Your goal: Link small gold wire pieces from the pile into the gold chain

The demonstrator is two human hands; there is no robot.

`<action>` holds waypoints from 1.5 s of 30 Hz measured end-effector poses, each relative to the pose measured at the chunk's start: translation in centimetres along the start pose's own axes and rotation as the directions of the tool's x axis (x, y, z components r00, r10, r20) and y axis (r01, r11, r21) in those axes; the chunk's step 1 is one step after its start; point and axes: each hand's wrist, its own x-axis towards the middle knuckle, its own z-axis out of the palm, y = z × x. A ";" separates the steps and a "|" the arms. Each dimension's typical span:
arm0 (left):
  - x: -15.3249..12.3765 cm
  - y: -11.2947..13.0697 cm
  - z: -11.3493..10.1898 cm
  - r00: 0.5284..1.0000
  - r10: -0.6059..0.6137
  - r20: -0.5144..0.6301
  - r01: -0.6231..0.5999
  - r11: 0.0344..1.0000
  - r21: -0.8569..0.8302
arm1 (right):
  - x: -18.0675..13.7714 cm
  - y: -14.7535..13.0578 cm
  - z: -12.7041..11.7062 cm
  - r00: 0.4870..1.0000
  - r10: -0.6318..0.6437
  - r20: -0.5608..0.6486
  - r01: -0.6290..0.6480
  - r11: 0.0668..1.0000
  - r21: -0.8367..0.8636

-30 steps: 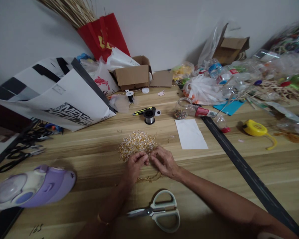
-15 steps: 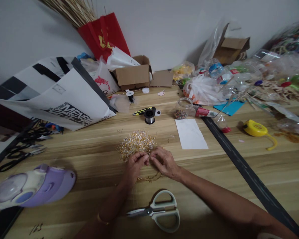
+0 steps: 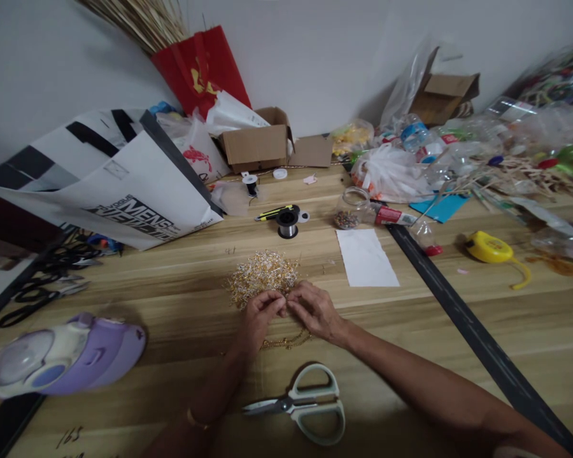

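Both hands meet at the near edge of a heap of small gold and silver pins (image 3: 262,277) on the wooden table (image 3: 172,305). My left hand (image 3: 258,318) and my right hand (image 3: 315,310) each pinch with fingertips together, touching each other at the heap's edge. What they pinch is too small to name. A strand of gold beads or chain (image 3: 286,341) lies on the table just under the hands. Pale green scissors (image 3: 305,404) rest near me, between my forearms.
A purple and white bottle (image 3: 67,356) lies at the left. A spool of wire (image 3: 287,223), a yellow-black knife (image 3: 273,212), a bead jar (image 3: 349,208), white paper (image 3: 365,257), a yellow tape measure (image 3: 489,247), black scissors (image 3: 38,289), a paper bag (image 3: 124,184) and boxes crowd the back.
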 end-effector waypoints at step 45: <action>-0.3 0.4 -0.1 0.990 0.126 -0.063 -0.115 0.981 0.156 | 0.2 -0.5 -0.1 0.999 -0.047 -0.018 0.046 0.997 -0.057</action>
